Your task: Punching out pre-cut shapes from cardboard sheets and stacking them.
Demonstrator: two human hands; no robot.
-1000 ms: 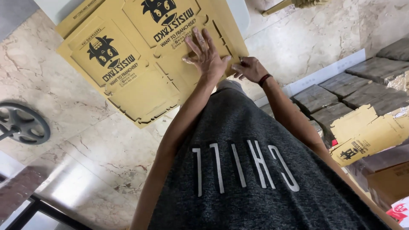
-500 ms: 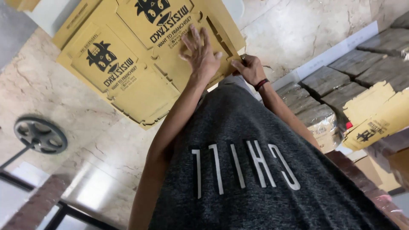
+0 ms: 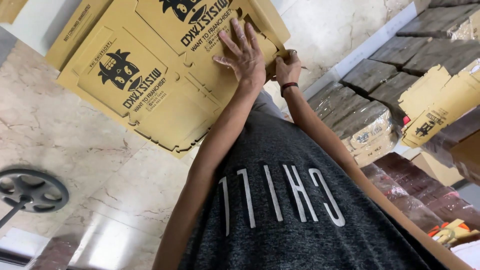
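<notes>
Two hands on a flat yellow cardboard box blank (image 3: 165,75) lying on the marble floor (image 3: 75,150). Left hand (image 3: 243,52) pressed flat on the printed panel, fingers spread apart. Right hand (image 3: 288,67) curled shut on the blank's folded edge flap. Wrapped bundles (image 3: 367,122) stacked at right.

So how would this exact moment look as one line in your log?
left hand: flat on yellow cardboard sheet | right hand: gripping sheet's edge flap | wrapped cardboard stacks: at right | floor: marble
</notes>
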